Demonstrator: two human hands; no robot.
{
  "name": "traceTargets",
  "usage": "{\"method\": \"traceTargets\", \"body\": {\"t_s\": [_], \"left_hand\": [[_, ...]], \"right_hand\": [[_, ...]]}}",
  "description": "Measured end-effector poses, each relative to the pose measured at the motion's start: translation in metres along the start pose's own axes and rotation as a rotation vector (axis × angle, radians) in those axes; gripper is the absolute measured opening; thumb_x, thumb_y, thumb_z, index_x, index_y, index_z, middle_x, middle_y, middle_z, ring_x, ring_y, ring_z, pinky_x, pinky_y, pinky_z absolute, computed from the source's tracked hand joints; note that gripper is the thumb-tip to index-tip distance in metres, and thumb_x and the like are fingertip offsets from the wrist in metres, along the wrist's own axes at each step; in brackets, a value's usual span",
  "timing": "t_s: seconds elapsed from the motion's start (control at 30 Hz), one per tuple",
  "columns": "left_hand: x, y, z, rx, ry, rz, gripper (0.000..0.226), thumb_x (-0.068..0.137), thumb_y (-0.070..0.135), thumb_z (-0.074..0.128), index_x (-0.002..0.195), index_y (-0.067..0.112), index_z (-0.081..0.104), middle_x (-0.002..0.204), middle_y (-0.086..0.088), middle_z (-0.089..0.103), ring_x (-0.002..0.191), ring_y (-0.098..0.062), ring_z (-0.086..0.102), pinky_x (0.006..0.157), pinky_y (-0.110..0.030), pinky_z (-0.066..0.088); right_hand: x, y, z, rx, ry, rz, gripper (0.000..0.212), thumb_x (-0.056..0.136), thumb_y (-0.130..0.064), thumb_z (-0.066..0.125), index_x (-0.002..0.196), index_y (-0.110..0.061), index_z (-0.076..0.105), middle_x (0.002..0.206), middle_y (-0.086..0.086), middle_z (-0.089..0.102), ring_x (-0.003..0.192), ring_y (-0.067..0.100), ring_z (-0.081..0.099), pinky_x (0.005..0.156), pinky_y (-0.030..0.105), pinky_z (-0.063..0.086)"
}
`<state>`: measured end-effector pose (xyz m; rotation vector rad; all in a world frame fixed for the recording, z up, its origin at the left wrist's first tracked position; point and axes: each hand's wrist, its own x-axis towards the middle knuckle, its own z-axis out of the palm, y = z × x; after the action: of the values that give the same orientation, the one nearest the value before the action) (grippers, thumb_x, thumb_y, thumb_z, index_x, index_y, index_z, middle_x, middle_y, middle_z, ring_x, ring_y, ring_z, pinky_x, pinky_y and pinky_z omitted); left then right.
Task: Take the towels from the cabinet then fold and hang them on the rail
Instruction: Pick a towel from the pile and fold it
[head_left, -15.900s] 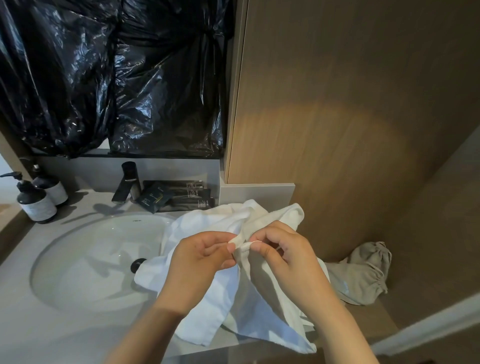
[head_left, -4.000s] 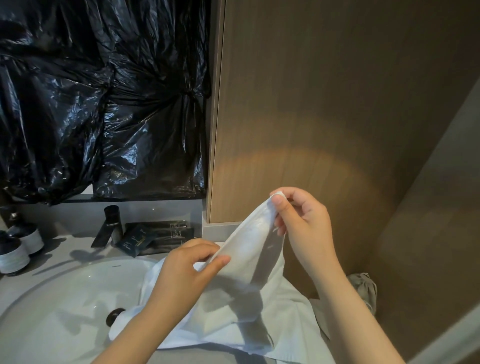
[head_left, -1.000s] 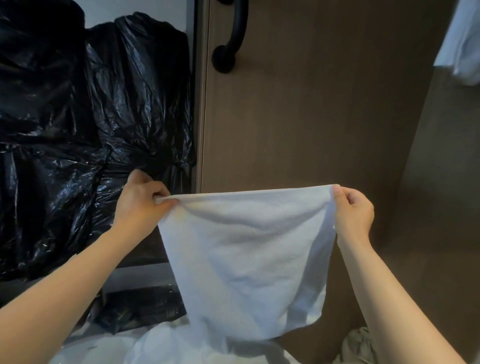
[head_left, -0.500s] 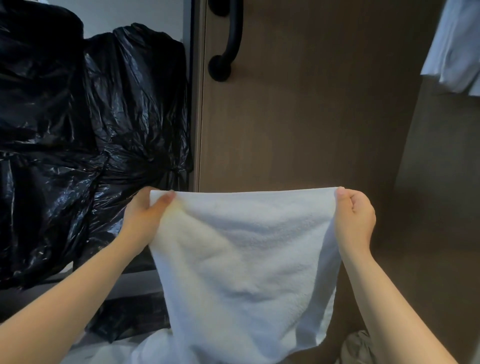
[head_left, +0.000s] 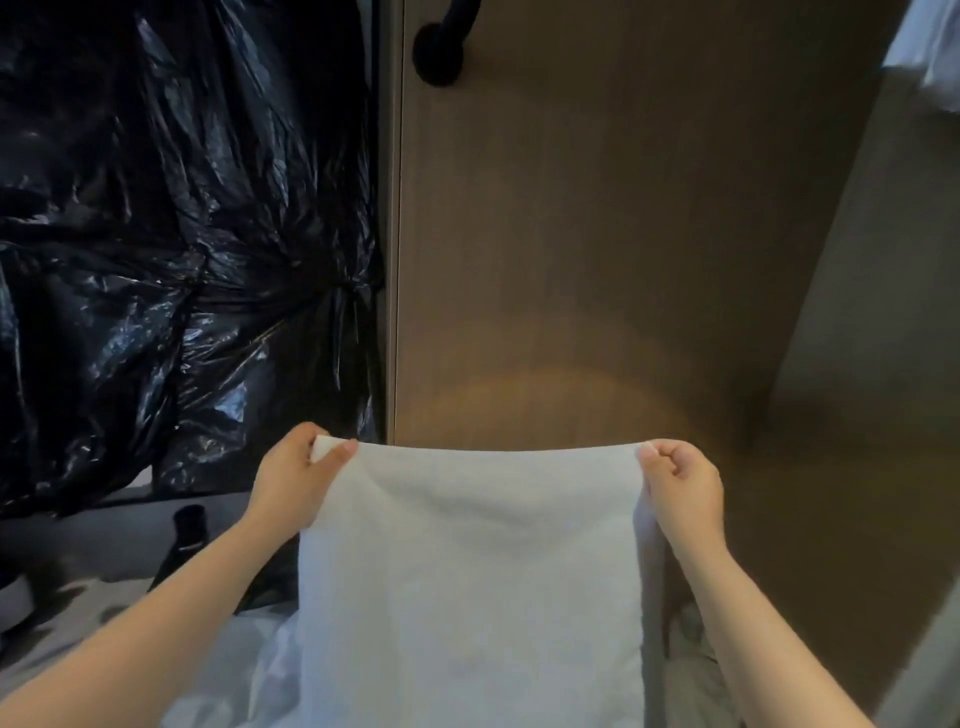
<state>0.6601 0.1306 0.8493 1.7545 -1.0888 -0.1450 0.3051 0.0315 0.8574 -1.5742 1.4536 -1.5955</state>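
A white towel (head_left: 472, 582) hangs stretched flat in front of me, its top edge level between my two hands. My left hand (head_left: 293, 475) pinches the top left corner with thumb and fingers. My right hand (head_left: 680, 491) grips the top right corner, fingers curled round the edge. More white towel cloth (head_left: 244, 670) lies bunched below on the counter. The black end of a rail (head_left: 439, 44) shows on the brown wall panel at the top. Another white towel (head_left: 930, 49) hangs at the top right corner.
Crumpled black plastic (head_left: 171, 249) covers the area to the left. A black tap (head_left: 184, 545) stands on the grey counter (head_left: 62, 623) at lower left. The brown wooden panel (head_left: 597, 234) is straight ahead, with a side wall to the right.
Both hands have lowered the stretched towel, and my view has tipped down, bringing the tap and counter back into sight. Each hand keeps its corner.
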Motion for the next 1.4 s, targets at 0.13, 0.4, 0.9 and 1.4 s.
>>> {"method": "traceTargets", "body": {"t_s": [0.13, 0.4, 0.9, 1.4], "left_hand": [[-0.034, -0.047, 0.025, 0.061, -0.032, -0.093, 0.020, 0.089, 0.036, 0.066, 0.078, 0.024, 0.055, 0.073, 0.002, 0.060, 0.067, -0.014, 0.055, 0.053, -0.027, 0.037], [-0.072, -0.045, 0.031, 0.031, -0.022, -0.116, 0.025, 0.088, 0.034, 0.068, 0.074, 0.018, 0.055, 0.069, -0.002, 0.059, 0.063, -0.015, 0.054, 0.052, -0.024, 0.034], [-0.114, 0.012, 0.028, -0.359, -0.141, -0.179, 0.016, 0.091, 0.027, 0.065, 0.081, 0.016, 0.069, 0.068, 0.001, 0.068, 0.057, -0.005, 0.061, 0.052, -0.015, 0.049], [-0.165, 0.023, 0.013, -0.664, -0.284, -0.251, 0.010, 0.092, 0.012, 0.062, 0.096, 0.007, 0.069, 0.084, -0.010, 0.074, 0.072, -0.017, 0.069, 0.064, -0.020, 0.055]], "right_hand": [[-0.036, 0.054, 0.009, -0.135, -0.088, 0.057, 0.018, 0.095, -0.014, 0.055, 0.106, -0.004, 0.066, 0.098, 0.009, 0.066, 0.094, 0.025, 0.061, 0.073, 0.026, 0.041], [-0.063, 0.072, 0.015, -0.241, -0.146, -0.061, 0.016, 0.099, -0.022, 0.053, 0.108, -0.015, 0.064, 0.096, -0.004, 0.066, 0.089, 0.015, 0.061, 0.069, 0.022, 0.045], [-0.109, -0.012, 0.029, 0.257, -0.398, -0.068, 0.026, 0.090, -0.004, 0.062, 0.102, -0.026, 0.070, 0.081, -0.009, 0.070, 0.064, 0.007, 0.064, 0.056, 0.014, 0.051], [-0.159, -0.043, 0.039, 0.410, -0.721, 0.077, 0.017, 0.093, -0.007, 0.062, 0.096, -0.016, 0.076, 0.085, 0.010, 0.072, 0.075, 0.016, 0.069, 0.074, 0.032, 0.060]]}}
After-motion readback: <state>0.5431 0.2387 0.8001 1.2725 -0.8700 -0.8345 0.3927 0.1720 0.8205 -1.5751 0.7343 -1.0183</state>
